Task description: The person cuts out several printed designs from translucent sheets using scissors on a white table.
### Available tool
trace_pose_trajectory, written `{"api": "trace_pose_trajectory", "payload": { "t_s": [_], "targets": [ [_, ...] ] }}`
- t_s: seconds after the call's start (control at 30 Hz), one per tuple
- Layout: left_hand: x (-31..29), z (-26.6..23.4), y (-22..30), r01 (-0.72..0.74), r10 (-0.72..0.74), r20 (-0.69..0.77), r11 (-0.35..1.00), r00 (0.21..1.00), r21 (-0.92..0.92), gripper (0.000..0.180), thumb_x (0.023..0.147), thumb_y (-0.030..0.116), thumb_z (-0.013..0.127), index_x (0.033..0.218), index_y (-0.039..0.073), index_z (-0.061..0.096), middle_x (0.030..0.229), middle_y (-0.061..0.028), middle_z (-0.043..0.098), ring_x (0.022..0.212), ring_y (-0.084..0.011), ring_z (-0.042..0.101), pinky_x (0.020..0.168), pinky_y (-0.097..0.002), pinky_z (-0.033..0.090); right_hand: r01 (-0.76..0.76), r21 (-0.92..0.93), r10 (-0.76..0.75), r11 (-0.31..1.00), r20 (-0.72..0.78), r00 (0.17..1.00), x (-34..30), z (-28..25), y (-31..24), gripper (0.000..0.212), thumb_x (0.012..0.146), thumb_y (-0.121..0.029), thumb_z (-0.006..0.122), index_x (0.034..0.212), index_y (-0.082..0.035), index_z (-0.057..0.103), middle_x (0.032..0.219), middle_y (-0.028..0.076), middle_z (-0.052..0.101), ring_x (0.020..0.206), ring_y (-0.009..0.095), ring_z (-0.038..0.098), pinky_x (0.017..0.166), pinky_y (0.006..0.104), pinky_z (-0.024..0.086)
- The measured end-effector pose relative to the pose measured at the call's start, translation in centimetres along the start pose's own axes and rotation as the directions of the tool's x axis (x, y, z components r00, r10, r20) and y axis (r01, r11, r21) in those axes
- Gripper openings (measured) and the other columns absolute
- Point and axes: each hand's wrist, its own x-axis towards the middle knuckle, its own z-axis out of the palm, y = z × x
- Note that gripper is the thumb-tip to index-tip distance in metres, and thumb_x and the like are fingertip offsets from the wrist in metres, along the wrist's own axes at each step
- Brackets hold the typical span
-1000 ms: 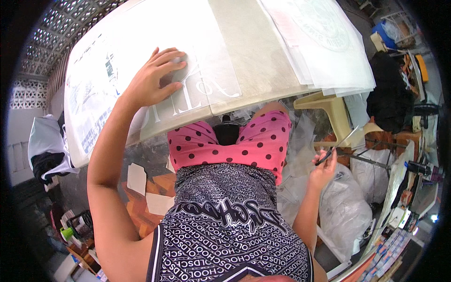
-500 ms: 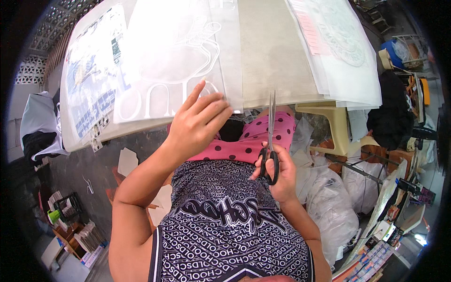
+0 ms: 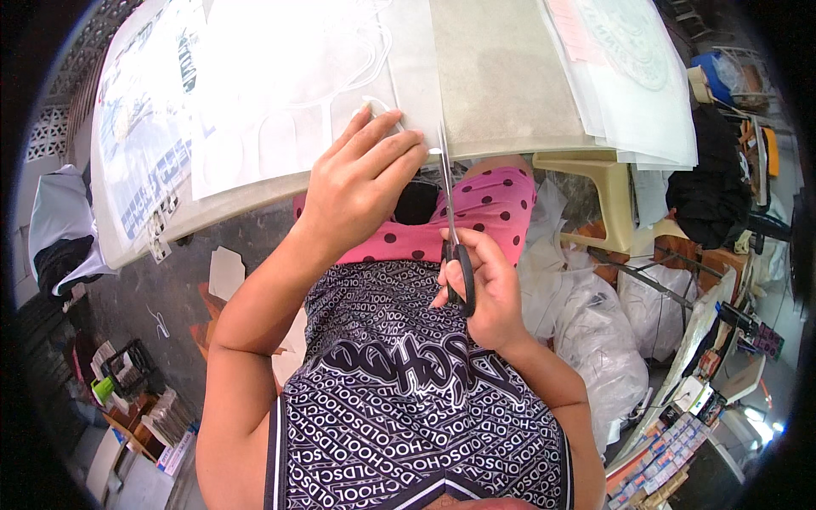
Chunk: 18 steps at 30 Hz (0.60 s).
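My left hand (image 3: 361,174) rests with fingers stretched out on the lower right part of a translucent white sheet (image 3: 280,89), which carries white outlined letters and a drawn shape. The sheet lies on the table (image 3: 501,93), near its front edge. In my right hand (image 3: 491,297) is a pair of scissors (image 3: 451,208) with black handles, fingers in the loops. Its blades point away from me and look almost closed. The tips reach the right edge of the sheet, just right of my left fingertips; whether they touch it I cannot tell.
More translucent sheets (image 3: 642,110) overhang the table's right front edge, and a blue-printed sheet (image 3: 140,161) lies at the left. A cream plastic stool (image 3: 608,204) stands below on the right, beside clear plastic bags (image 3: 586,327). A dark cloth (image 3: 718,187) hangs farther right.
The scissors and my right hand have moved forward and left, bringing the blades up to the sheet's edge. The blades look closer together. My left hand stays on the sheet.
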Motion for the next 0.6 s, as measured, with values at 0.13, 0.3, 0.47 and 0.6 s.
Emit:
{"api": "trace_pose_trajectory", "payload": {
  "t_s": [0.13, 0.3, 0.47, 0.6],
  "targets": [
    [-0.05, -0.06, -0.07, 0.006, -0.006, 0.004, 1.0, 1.0, -0.005, 0.021, 0.074, 0.003, 0.072, 0.095, 0.006, 0.073, 0.103, -0.0071, 0.074, 0.111, -0.0303, 0.069, 0.103, -0.0501, 0.052, -0.005, -0.036, 0.005, 0.999, -0.01, 1.0, 0.14, 0.01, 0.26, 0.04, 0.102, -0.005, 0.056, 0.138, 0.006, 0.044, 0.089, 0.007, 0.064, 0.072, 0.009, 0.061, 0.065, 0.0249, 0.055],
    [0.04, -0.12, 0.02, 0.016, -0.016, 0.009, 1.0, 1.0, -0.009, 0.02, 0.075, 0.002, 0.072, 0.095, 0.006, 0.073, 0.103, -0.0069, 0.074, 0.11, -0.0303, 0.07, 0.103, -0.0502, 0.052, -0.017, -0.035, 0.015, 0.999, -0.046, 0.999, 0.24, 0.29, 0.22, 0.04, 0.101, -0.005, 0.057, 0.138, 0.006, 0.046, 0.09, 0.007, 0.066, 0.073, 0.009, 0.062, 0.064, 0.0239, 0.055],
    [-0.3, 0.39, -0.41, -0.013, 0.013, -0.009, 1.0, 1.0, 0.0, 0.023, 0.076, 0.011, 0.066, 0.097, 0.005, 0.072, 0.103, -0.0058, 0.071, 0.109, -0.0303, 0.068, 0.102, -0.0517, 0.051, -0.009, -0.019, 0.008, 1.0, -0.065, 0.998, 0.26, 0.48, 0.4, 0.041, 0.101, -0.006, 0.059, 0.138, 0.006, 0.047, 0.087, 0.006, 0.065, 0.069, 0.008, 0.061, 0.061, 0.0233, 0.053],
    [-0.14, 0.14, -0.12, 0.015, -0.015, -0.009, 1.0, 1.0, 0.002, 0.022, 0.075, 0.006, 0.069, 0.097, 0.006, 0.073, 0.102, -0.0062, 0.073, 0.109, -0.0294, 0.069, 0.102, -0.0504, 0.052, -0.035, -0.052, 0.031, 0.998, -0.081, 0.996, 0.21, 0.67, 0.19, 0.041, 0.1, -0.007, 0.061, 0.137, 0.005, 0.048, 0.083, 0.005, 0.063, 0.063, 0.007, 0.058, 0.057, 0.0224, 0.05]
  ]
}}
